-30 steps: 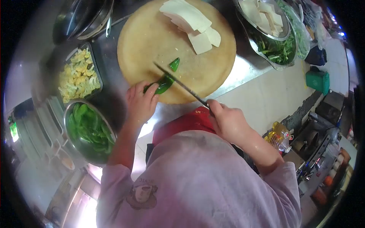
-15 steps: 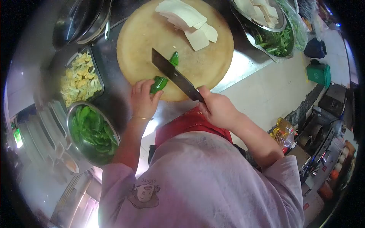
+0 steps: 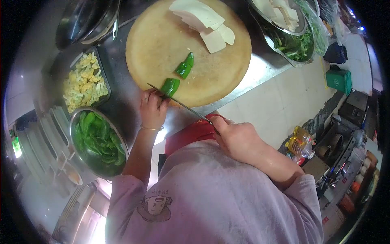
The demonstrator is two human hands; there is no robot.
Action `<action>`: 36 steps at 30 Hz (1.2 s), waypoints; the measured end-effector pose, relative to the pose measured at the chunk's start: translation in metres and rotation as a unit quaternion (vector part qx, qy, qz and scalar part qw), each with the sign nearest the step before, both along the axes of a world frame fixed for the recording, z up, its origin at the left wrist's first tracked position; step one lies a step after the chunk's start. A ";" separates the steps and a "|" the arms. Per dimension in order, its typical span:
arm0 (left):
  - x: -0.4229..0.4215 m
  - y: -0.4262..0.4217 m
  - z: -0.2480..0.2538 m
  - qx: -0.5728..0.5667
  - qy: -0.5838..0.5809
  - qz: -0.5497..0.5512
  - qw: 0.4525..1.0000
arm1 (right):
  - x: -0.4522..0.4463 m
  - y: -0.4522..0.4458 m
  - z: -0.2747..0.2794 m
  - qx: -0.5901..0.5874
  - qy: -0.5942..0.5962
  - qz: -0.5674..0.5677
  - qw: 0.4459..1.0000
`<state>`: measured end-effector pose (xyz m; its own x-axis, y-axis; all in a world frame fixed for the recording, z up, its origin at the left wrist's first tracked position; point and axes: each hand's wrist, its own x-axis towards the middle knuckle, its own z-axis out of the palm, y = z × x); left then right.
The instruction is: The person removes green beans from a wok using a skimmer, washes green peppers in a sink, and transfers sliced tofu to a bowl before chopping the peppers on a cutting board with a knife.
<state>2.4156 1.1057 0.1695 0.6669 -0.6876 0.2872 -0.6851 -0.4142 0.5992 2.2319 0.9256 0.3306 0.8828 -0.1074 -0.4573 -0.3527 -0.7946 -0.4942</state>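
Note:
My right hand [image 3: 237, 132] grips the handle of a dark kitchen knife [image 3: 187, 107]. Its blade appears edge-on, reaching left to my left hand's fingers. At the near left edge of the round chopping board [image 3: 150, 44], my left hand [image 3: 152, 110] has bent fingers on a green pepper [image 3: 170, 86]; the blade crosses between the fingers and the pepper's visible part. How much of the pepper sits under the fingers is hidden. Two cut pepper pieces [image 3: 185, 69], one pointed, lie touching further up the board. Flat white slices [image 3: 213, 38] overlap at its far side.
At left are a tray of cauliflower [image 3: 86, 83] and a steel bowl [image 3: 72, 134] of green pepper pieces. A dish of white slices [image 3: 280, 14] rests above leafy greens [image 3: 298, 51] at upper right. Pans [image 3: 87, 24] stand upper left; oil bottles [image 3: 300, 142] are low right.
The knife has moved down and left to my left hand, its blade turning edge-on. A second cut pepper piece now lies beside the pointed one. My left hand stays about where it was.

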 end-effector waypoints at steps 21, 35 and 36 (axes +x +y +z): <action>0.060 -0.019 0.007 0.067 0.089 0.121 0.986 | -0.006 -0.019 -0.051 0.176 -0.115 -0.139 0.968; 0.007 -0.092 0.024 0.154 -0.041 -0.078 0.984 | -0.049 -0.030 -0.104 0.525 -0.022 -0.431 0.734; 0.002 -0.083 0.019 0.099 -0.063 -0.036 0.992 | -0.036 -0.026 -0.110 0.546 -0.007 -0.414 0.729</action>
